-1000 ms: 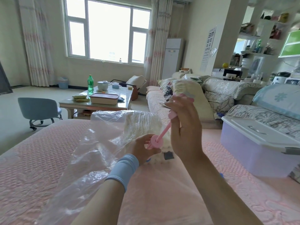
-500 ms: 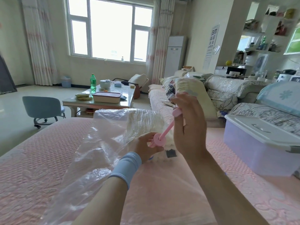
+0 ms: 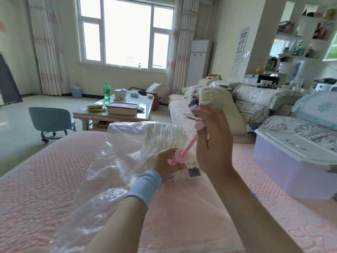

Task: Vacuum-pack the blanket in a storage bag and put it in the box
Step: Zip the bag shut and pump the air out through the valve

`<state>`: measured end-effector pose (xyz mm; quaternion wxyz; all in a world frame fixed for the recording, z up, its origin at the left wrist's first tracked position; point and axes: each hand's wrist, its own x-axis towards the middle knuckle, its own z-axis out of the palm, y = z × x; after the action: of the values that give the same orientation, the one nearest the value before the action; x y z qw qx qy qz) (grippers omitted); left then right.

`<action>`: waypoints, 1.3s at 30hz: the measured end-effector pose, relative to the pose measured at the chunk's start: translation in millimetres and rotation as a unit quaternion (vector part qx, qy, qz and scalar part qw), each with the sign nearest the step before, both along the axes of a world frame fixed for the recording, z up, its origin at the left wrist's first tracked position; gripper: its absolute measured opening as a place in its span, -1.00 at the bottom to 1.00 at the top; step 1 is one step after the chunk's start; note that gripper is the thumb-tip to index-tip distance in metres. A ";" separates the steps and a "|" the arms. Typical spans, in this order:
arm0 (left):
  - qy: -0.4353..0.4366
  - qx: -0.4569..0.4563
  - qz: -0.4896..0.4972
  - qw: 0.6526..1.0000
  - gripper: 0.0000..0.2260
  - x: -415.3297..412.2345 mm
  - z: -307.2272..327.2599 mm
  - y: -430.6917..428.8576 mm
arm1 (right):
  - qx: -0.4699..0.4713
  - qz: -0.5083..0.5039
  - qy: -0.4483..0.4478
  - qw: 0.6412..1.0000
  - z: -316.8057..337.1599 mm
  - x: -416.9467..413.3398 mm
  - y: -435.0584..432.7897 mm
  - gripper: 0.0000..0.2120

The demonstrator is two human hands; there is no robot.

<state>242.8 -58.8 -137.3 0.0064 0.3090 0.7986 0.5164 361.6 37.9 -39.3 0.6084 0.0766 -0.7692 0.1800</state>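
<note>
A clear plastic storage bag [image 3: 109, 172] lies on the pink bed cover, with a cream blanket [image 3: 164, 136] inside at its far end. A pink hand pump [image 3: 184, 152] stands on the bag. My left hand [image 3: 164, 163], with a blue wristband, grips the pump's round base. My right hand [image 3: 213, 141] holds the pump's handle, and the thin pink rod is drawn out between the two hands. A translucent storage box [image 3: 284, 168] with a white lid sits on the bed to the right.
The pink quilted bed [image 3: 36, 179] fills the foreground. Beyond it stand a coffee table [image 3: 113, 115] with a green bottle and a container, a grey stool [image 3: 51, 121] at left, and sofas [image 3: 255, 103] piled with cushions at right.
My right hand has moved slightly up and away from my left hand, so the pump's rod is drawn out a little further. The view has shifted a little.
</note>
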 end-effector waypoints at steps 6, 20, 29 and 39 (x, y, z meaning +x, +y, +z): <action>-0.004 0.004 0.012 1.000 -0.71 4.6 0.5 -2.7 | -0.007 -0.016 -0.305 0.952 -65.2 -20.6 1.9 -0.54; 0.005 -0.008 0.005 1.000 -0.66 5.3 -0.3 -2.5 | 0.013 -0.021 -0.289 0.957 -69.1 -20.2 5.5 -0.64; 0.003 -0.003 -0.001 1.000 -0.62 2.4 0.5 -2.9 | 0.006 0.008 0.030 0.999 -9.0 2.7 -0.4 -0.78; -0.011 0.013 0.006 1.000 -0.67 2.5 1.1 -3.9 | -0.019 0.039 -0.213 0.976 -47.5 -18.3 5.6 -0.75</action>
<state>245.2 -62.7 -136.2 0.0083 0.2984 0.7936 0.5302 343.3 43.6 -86.9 0.4239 0.0553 -0.8741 0.2305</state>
